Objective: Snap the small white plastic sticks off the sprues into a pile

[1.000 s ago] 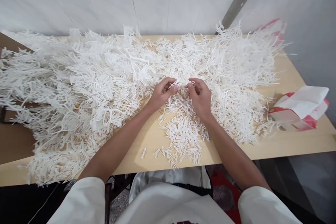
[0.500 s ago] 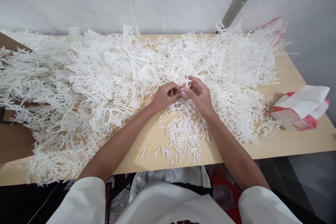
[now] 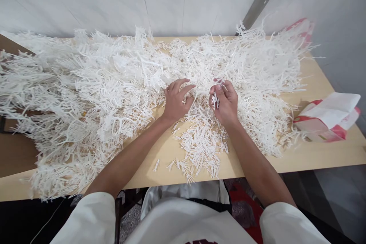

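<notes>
My left hand (image 3: 177,100) is open above the heap, fingers spread and curved, just left of centre. To its right, my right hand (image 3: 225,101) is closed round a small white branched plastic piece (image 3: 215,101), whose ends stick out at the palm and above the thumb. Beneath both hands lies a wide heap of thin white branched plastic pieces (image 3: 131,80), tangled and piled high on the left. A smaller pile of short white pieces (image 3: 200,145) spreads toward me between my forearms.
The pieces cover much of a pale wooden table (image 3: 326,156). A pink-and-white paper packet (image 3: 326,118) stands at the right, another pink-and-white packet (image 3: 307,32) behind the heap. A brown cardboard box (image 3: 17,152) is at the left. The tiled wall (image 3: 162,4) closes off the back.
My hands have moved apart from where they met. The left has spread its fingers and shifted left; the right has drawn right with white plastic in its grip.
</notes>
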